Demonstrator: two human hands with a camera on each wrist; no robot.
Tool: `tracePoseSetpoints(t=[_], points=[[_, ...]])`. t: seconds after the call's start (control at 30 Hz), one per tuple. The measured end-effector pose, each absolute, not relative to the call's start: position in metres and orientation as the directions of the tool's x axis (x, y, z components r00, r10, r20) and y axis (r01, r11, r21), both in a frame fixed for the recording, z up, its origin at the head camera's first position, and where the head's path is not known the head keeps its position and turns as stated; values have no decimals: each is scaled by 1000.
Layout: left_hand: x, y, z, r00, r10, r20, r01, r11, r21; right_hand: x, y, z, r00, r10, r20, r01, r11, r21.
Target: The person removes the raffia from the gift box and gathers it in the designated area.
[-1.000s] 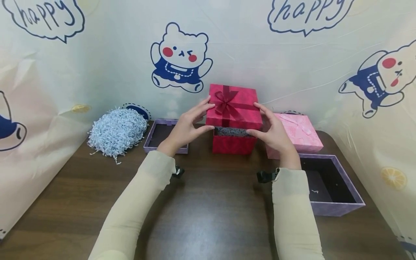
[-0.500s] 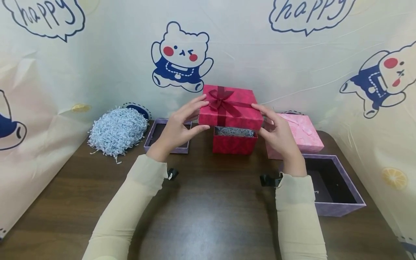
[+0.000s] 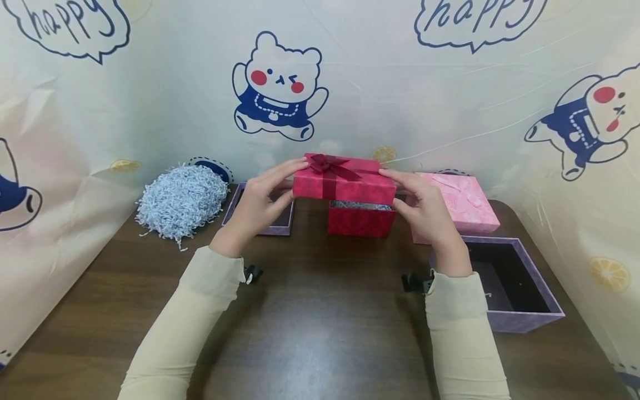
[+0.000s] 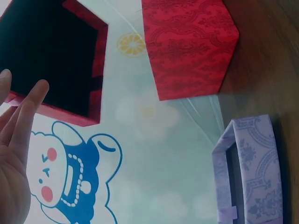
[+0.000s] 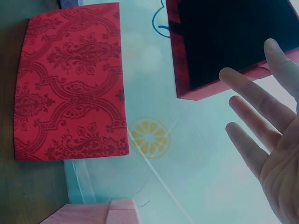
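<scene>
A red box lid (image 3: pixel 345 188) with a dark red ribbon bow is held up in the air between both hands. My left hand (image 3: pixel 257 203) grips its left end, and my right hand (image 3: pixel 425 205) grips its right end. Below and slightly right of the lid stands the red patterned box (image 3: pixel 361 221), with pale blue shredded paper (image 3: pixel 362 205) showing at its top. From underneath, the left wrist view shows the lid's dark inside (image 4: pixel 51 56). The same lid (image 5: pixel 184 65) is above my right fingers in the right wrist view, apart from the box (image 5: pixel 72 84).
A heap of light blue shredded paper (image 3: pixel 181 203) lies at the left of the brown table (image 3: pixel 310 333). Beside it is a shallow purple lid (image 3: pixel 280 229). On the right are a pink box with a bow (image 3: pixel 462 205) and an uncovered purple box (image 3: pixel 525 321). A printed cloth (image 3: pixel 375 83) hangs behind.
The red lid has shifted left off the box and tipped, so its front side faces me more. My left hand has moved left and down with it; the right has moved slightly.
</scene>
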State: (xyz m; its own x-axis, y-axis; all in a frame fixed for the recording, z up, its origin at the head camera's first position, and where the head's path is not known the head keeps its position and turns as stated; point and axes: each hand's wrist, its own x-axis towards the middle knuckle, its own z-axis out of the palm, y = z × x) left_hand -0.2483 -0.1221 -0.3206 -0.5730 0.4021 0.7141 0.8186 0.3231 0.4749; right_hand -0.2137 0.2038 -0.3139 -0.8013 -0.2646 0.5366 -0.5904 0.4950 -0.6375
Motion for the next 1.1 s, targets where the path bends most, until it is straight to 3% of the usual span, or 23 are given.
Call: tracePoseSetpoints(t=[0.2,0.4,0.77,1.1], points=[[-246,-125,-318,-603,390,696,794,378,476,-212,202,-314,-841,-243,484,-536,502,-679],[-243,-129,-317,-634,353,688,767,405,499,-211,197,-316,-837,-226,499,-544,446,-711],[-241,-153,-309,-613,366,700,777,443,448,-213,176,-321,-819,-281,500,-569,293,-768],[-225,-184,-304,-721,382,578,682,541,492,-216,150,-327,-827,-292,481,-552,257,-793]])
